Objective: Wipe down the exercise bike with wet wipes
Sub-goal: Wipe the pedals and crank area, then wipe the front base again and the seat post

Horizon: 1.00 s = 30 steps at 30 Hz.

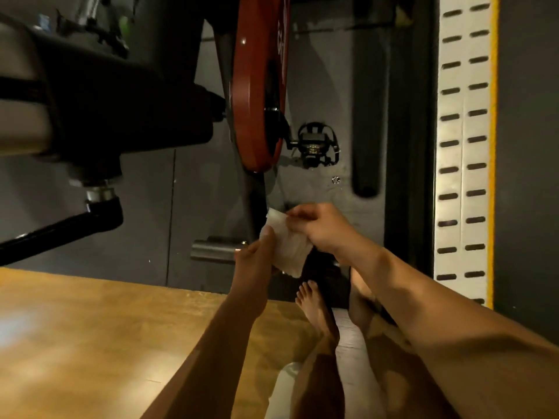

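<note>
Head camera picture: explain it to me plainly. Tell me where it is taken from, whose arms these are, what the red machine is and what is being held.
There is only one picture, taken by a wide-angle camera worn on a person's head, looking forward and down. The two bare arms are that person's own.

The left hand and the right hand both hold a white wet wipe, which seems to be being unfolded or spread out between them, in the air.

Beyond the hands stands the exercise bike: its red wheel housing, a black pedal with a strap, and a dark bulky part near the camera, too blurred to name.

Below lie the grey floor and a wooden surface. A bare foot shows under the hands.
</note>
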Tool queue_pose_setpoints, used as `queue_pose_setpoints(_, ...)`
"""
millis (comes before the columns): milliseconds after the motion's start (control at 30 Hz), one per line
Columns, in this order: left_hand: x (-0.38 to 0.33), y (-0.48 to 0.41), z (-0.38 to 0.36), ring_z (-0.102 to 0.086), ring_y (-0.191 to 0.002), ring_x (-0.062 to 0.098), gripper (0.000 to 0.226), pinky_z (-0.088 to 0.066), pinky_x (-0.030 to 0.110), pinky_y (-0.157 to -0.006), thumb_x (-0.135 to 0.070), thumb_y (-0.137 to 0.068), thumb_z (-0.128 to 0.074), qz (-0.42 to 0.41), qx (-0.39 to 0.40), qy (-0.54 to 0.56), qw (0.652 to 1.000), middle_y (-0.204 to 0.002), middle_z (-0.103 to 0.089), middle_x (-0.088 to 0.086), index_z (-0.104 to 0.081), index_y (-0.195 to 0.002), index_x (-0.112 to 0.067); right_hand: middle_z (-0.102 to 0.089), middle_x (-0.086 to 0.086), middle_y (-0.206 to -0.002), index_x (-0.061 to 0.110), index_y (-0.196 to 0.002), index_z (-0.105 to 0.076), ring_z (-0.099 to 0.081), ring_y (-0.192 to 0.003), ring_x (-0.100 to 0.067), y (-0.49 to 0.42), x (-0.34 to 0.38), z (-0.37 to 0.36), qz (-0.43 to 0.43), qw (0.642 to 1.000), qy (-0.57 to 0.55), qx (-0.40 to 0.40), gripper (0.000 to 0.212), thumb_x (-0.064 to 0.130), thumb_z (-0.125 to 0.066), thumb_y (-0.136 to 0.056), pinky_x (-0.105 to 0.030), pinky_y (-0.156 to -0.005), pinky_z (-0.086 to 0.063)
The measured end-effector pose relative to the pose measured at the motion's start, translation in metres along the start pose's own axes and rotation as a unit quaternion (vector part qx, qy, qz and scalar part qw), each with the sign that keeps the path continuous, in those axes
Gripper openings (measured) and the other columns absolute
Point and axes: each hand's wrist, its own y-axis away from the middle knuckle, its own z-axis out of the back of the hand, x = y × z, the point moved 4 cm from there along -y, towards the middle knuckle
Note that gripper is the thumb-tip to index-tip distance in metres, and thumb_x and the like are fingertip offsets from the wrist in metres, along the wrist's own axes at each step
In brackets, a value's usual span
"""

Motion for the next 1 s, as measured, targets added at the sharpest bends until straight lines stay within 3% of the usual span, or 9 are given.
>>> queue_pose_setpoints(200, -0.055, 0.042, -0.003, -0.071, -0.074, 0.017, 0.05, -0.056, 0.027, -0.063, -0.048, -0.09, -0.052, -0.066, 0.063, -0.061, 0.994, -0.08, -0.074, 0.006, -0.069, -0.092, -0.001, -0.066, 0.006, -0.086, 0.023, -0.094, -0.064, -0.064, -0.077, -0.004, 0.043, 0.056, 0.017, 0.09, 0.99, 0.04, -0.102, 0.009, 0.015, -0.059, -0.096, -0.02, -0.065, -0.053)
queue_pose_setpoints(267, -0.07, 0.061, -0.004, -0.069, -0.068, 0.015, 0.048, -0.053, 0.023, -0.057, -0.043, -0.088, -0.053, -0.113, 0.097, -0.079, 0.986, -0.073, -0.07, 0.003, -0.067, -0.087, 0.002, -0.065, 0.005, -0.084, 0.021, -0.094, -0.066, -0.063, -0.076, -0.007, 0.058, 0.072, 0.021, 0.134, 0.979, 0.085, -0.13, 0.009, 0.016, -0.059, -0.095, -0.026, -0.065, -0.051)
queue_pose_setpoints(333, -0.085, 0.082, -0.001, -0.07, -0.069, 0.016, 0.043, -0.052, 0.022, -0.058, -0.044, -0.088, -0.056, -0.134, 0.117, -0.08, 0.981, -0.071, -0.07, 0.001, -0.067, -0.085, -0.002, -0.067, 0.003, -0.086, 0.018, -0.097, -0.071, -0.065, -0.081, -0.015, 0.076, 0.091, 0.021, 0.145, 0.971, 0.122, -0.145, 0.01, 0.019, -0.061, -0.094, -0.035, -0.069, -0.054)
queue_pose_setpoints(467, -0.1, 0.116, 0.022, -0.066, -0.076, 0.034, 0.065, -0.054, 0.039, -0.07, -0.059, -0.079, -0.068, -0.116, 0.104, -0.003, 0.988, -0.085, -0.067, 0.027, -0.068, -0.09, 0.006, -0.07, 0.013, -0.087, 0.03, -0.098, -0.075, -0.065, -0.086, -0.009, 0.113, 0.137, 0.01, 0.157, 0.967, 0.105, -0.172, 0.016, 0.023, -0.064, -0.089, -0.034, -0.078, -0.057)
queue_pose_setpoints(633, -0.095, 0.157, 0.058, -0.057, -0.085, 0.031, 0.017, -0.049, 0.044, -0.074, -0.02, -0.086, -0.071, -0.057, 0.045, 0.072, 0.995, -0.088, -0.059, 0.016, -0.055, -0.081, -0.015, -0.055, 0.009, -0.052, 0.027, -0.11, -0.068, -0.058, -0.056, -0.011, 0.161, 0.172, -0.024, 0.152, 0.984, 0.007, -0.09, 0.021, 0.017, -0.066, -0.092, -0.024, -0.047, -0.047)
queue_pose_setpoints(733, -0.103, 0.18, 0.072, -0.063, -0.092, 0.033, 0.025, -0.054, 0.043, -0.08, -0.009, -0.083, -0.069, -0.053, 0.092, 0.114, 0.988, -0.1, -0.066, 0.012, -0.055, -0.104, -0.008, -0.073, -0.003, -0.09, 0.024, -0.117, -0.067, -0.071, -0.089, -0.023, 0.181, 0.176, -0.05, 0.071, 0.991, -0.11, -0.031, 0.029, 0.025, -0.07, -0.088, -0.041, -0.071, -0.06)
queue_pose_setpoints(800, -0.114, 0.197, 0.083, -0.067, -0.104, 0.032, 0.039, -0.054, 0.046, -0.092, -0.013, -0.085, -0.07, -0.051, 0.102, 0.147, 0.982, -0.116, -0.069, 0.015, -0.058, -0.121, -0.006, -0.071, -0.009, -0.112, 0.02, -0.12, -0.066, -0.068, -0.104, -0.029, 0.195, 0.173, -0.068, -0.013, 0.978, -0.206, 0.015, 0.039, 0.041, -0.065, -0.087, -0.044, -0.092, -0.053)
queue_pose_setpoints(933, -0.12, 0.227, 0.119, -0.067, -0.099, 0.035, 0.018, -0.055, 0.05, -0.091, -0.007, -0.088, -0.069, -0.057, 0.023, 0.189, 0.98, -0.103, -0.07, 0.016, -0.061, -0.104, -0.004, -0.061, -0.008, -0.079, 0.01, -0.109, -0.065, -0.056, -0.066, -0.022, 0.229, 0.165, -0.124, -0.114, 0.971, -0.179, 0.114, 0.04, 0.045, -0.054, -0.094, -0.025, -0.057, -0.049)
queue_pose_setpoints(1000, -0.118, 0.242, 0.137, -0.068, -0.096, 0.032, 0.023, -0.056, 0.047, -0.087, -0.012, -0.086, -0.071, -0.071, 0.0, 0.193, 0.979, -0.102, -0.07, 0.016, -0.062, -0.106, -0.004, -0.071, -0.018, -0.099, 0.002, -0.113, -0.065, -0.067, -0.084, -0.027, 0.238, 0.166, -0.149, -0.111, 0.979, -0.128, 0.111, 0.032, 0.027, -0.061, -0.092, -0.037, -0.077, -0.059)
